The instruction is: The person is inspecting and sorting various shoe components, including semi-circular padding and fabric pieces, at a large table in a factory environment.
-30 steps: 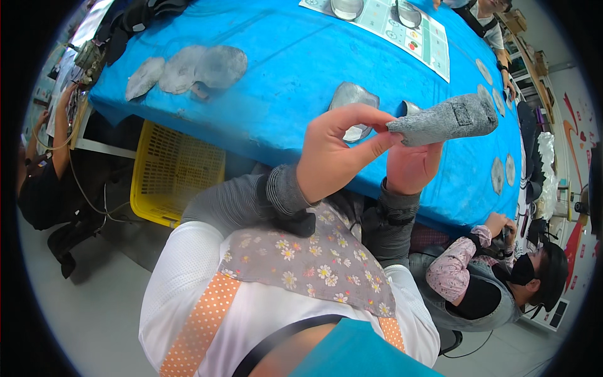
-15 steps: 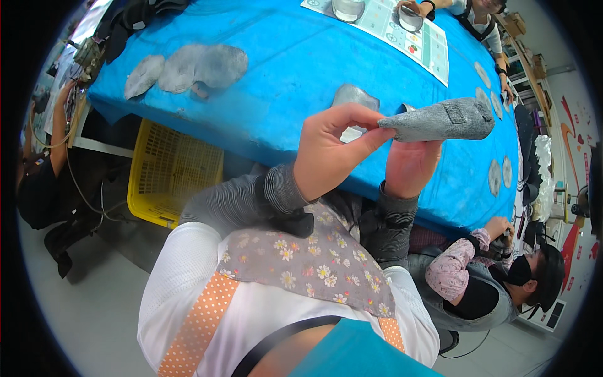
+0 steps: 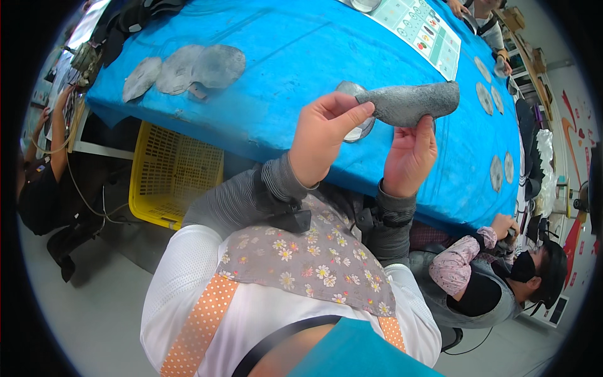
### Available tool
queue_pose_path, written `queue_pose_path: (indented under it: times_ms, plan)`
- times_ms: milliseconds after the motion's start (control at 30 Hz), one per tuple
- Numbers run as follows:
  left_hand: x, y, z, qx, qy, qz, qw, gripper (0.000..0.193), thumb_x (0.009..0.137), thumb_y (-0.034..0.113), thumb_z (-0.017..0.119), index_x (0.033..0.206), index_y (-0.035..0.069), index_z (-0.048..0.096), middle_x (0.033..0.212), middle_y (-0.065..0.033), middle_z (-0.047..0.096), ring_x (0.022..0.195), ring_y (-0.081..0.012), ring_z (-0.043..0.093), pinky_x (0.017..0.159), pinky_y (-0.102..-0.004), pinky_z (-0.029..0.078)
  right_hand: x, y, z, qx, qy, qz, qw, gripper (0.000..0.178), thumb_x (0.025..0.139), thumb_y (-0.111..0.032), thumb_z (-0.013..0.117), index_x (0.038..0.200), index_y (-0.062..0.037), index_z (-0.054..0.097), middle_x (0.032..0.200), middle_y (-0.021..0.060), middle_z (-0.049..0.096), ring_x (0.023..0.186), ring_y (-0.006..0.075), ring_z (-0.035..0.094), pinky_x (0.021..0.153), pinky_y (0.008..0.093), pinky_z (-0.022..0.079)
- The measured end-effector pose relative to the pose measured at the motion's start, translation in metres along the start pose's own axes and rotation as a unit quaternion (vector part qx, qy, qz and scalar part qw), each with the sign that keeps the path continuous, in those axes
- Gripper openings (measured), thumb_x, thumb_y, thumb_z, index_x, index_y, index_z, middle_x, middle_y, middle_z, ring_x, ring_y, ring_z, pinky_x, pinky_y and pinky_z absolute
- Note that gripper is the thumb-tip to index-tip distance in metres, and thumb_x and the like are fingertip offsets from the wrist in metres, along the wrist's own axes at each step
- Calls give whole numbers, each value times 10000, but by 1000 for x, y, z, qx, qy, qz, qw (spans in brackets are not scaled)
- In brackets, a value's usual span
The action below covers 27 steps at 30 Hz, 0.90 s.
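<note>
Above the near edge of the blue-covered table, a curved grey felt-like piece (image 3: 414, 103) is held up in both hands. My left hand (image 3: 317, 135) pinches its left end between thumb and fingers. Closed on its lower edge toward the right is my right hand (image 3: 409, 157), with some fingertips hidden behind the piece. Its mottled grey outer side faces me. Partly covered by my left hand and the held piece, a round grey item (image 3: 349, 87) lies on the table behind them.
Several flat grey rounds (image 3: 220, 66) lie at the table's left, and more grey discs (image 3: 483, 97) at its right. A printed sheet (image 3: 433, 38) is at the far side. Below the left edge stands a yellow basket (image 3: 154, 217). A masked co-worker (image 3: 483, 283) sits close on my right.
The grey piece has turned and shifted left; its dark rectangular patch no longer shows. My right hand has gone from lying under it to gripping its lower edge.
</note>
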<state>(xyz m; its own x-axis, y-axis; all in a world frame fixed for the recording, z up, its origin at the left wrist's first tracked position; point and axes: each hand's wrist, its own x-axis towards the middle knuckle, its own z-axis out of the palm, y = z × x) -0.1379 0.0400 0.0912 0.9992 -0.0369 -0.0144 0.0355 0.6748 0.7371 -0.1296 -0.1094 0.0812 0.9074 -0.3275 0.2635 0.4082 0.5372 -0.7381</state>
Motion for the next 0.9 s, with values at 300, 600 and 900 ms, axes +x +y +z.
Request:
queue_pose_path:
  times_ms: [300, 600, 900]
  plan:
    - [6, -6, -6, -37, 27, -69, 997, 87, 878, 119, 715, 874, 95, 632, 828, 21, 632, 765, -73, 586, 736, -220, 476, -2, 1, -8, -100, 55, 15, 993, 197, 959, -203, 631, 899, -21, 677, 899, 42, 676, 826, 111, 601, 767, 280, 471]
    - [5, -7, -9, -42, 17, -57, 997, 88, 879, 95, 711, 895, 86, 625, 845, 13, 634, 767, -76, 589, 739, -228, 483, -2, 4, -8, -113, 67, 13, 991, 184, 946, -210, 652, 854, -53, 679, 873, 27, 675, 784, 97, 584, 733, 268, 459]
    - [4, -7, -9, -69, 11, -76, 995, 66, 896, 98, 694, 916, 82, 633, 870, -4, 656, 801, -87, 609, 759, -235, 493, -3, 3, -9, -121, 70, -3, 990, 199, 933, -204, 674, 843, -27, 688, 860, 32, 665, 802, 104, 577, 748, 278, 453]
